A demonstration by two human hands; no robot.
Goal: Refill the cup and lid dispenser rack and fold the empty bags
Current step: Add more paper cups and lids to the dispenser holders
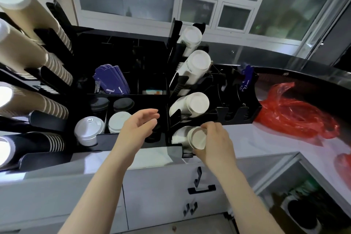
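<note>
- The right hand (214, 144) curls its fingers round the end of the white cup stack (191, 137) lying in the lowest slot of the black dispenser rack (175, 85), apparently seating it so the cups feed forward.
- The left hand (140, 125) hovers open and empty just left of that slot, fingers relaxed, likely ready to steady the stack.
- Three fuller white stacks fill the slots above; lids (88, 132) sit in compartments to the left.
- A crumpled red bag (296, 112) lies on the worktop (256, 144) to the right, not yet folded.
- The rack's dark interior hides how deep the lowest stack reaches; the brown cup sleeves (28, 47) at left are cut off by the frame edge.
</note>
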